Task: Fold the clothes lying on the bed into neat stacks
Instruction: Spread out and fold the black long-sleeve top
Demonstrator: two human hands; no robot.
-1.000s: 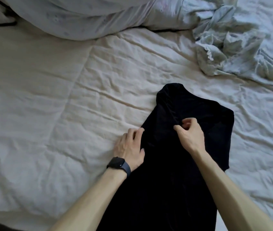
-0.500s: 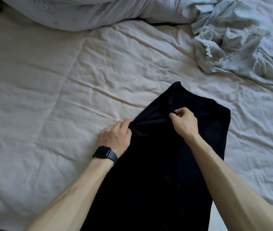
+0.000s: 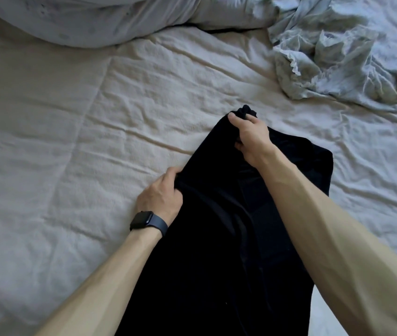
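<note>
A black garment (image 3: 217, 238) lies lengthwise on the cream bed sheet (image 3: 95, 141), running from the bed's near edge toward the middle. My left hand (image 3: 161, 195), a dark watch on its wrist, grips the garment's left edge with curled fingers. My right hand (image 3: 251, 134) pinches a bunched bit of the black cloth at the garment's far tip. A crumpled pale blue-grey garment with a lace trim (image 3: 333, 54) lies loose at the far right of the bed.
A large pale pillow or rolled duvet (image 3: 95, 18) lies across the top of the bed. Wrinkled sheet spreads wide to the left of the black garment.
My right hand has moved away from me to the garment's far tip and now holds it there. My left hand went from lying flat to gripping the left edge.
</note>
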